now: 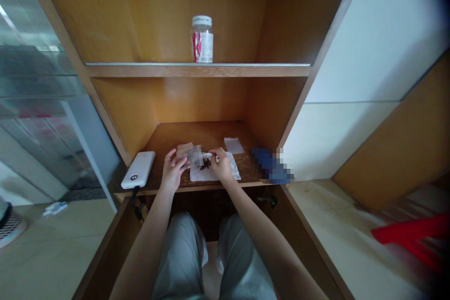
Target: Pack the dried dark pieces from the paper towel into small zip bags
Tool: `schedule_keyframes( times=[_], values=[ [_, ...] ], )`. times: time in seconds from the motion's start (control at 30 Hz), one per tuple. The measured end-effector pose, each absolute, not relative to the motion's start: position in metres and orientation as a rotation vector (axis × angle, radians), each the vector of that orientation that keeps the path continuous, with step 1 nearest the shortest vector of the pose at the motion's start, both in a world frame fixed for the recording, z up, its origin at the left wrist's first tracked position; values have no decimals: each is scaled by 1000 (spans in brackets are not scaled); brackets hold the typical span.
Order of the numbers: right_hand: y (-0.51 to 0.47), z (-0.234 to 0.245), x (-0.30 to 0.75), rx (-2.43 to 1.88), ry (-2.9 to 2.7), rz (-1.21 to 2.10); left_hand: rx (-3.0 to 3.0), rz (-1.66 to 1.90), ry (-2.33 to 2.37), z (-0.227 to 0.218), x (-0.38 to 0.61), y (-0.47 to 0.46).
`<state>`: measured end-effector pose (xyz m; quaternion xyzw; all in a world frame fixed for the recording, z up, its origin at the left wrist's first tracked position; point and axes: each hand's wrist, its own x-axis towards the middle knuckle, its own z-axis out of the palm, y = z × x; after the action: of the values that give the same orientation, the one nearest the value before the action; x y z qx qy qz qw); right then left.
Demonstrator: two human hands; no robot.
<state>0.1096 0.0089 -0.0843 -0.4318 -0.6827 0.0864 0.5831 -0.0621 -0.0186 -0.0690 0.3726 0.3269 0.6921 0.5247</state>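
My left hand (172, 169) pinches a small clear plastic zip bag (195, 154) by its left end, with the bag's other end toward my right hand. My right hand (221, 165) is over a white sheet (234, 168), its fingertips drawn together close to the bag. What those fingers hold, if anything, is too small to make out. Several dark reddish-brown pieces (206, 163) lie on the sheet between the hands. Just behind the bag is a flat pinkish-tan piece (184, 148). A second flat clear bag (234, 145) rests behind the sheet to the right.
A white power bank (138, 169) with a dark cable lies at the shelf's left. On the right is a blurred-out blue item (272, 165). A white-lidded jar (202, 40) stands on the upper shelf (246, 71). Open cabinet doors (305, 234) flank my knees.
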Motion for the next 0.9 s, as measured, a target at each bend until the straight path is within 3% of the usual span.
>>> schedule_keyframes(
  times=[0.2,0.9],
  values=[
    [2,-74,108,-885,-1696,198,948,1623,803,-70,-63,-19],
    [22,-65,114,-909,-1744,1047,1034,1614,834,-69,-62,-23]
  ],
)
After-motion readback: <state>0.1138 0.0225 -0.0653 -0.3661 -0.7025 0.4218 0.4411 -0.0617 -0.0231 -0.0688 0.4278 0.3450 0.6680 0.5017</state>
